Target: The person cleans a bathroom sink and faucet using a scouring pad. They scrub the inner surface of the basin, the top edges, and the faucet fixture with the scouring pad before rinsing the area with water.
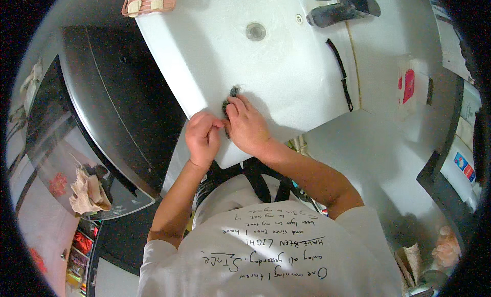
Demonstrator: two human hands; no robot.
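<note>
A: Layout, big to small?
B: White sink (296, 85), far edge cropped. Right hand (248, 126) and left hand (203, 138) side by side at its near-left corner. Scrubber (235, 91) on the sink, under the right's fingers.
A: Scrubber look?
B: Dark, fuzzy, narrow clump (steel-wool-ish), wispy far end.
A: Grip?
B: Right clamped on scrubber. Left curled just beside; can't tell if it pinches anything. Fingers hide scrubber's middle; near end unclear.
</note>
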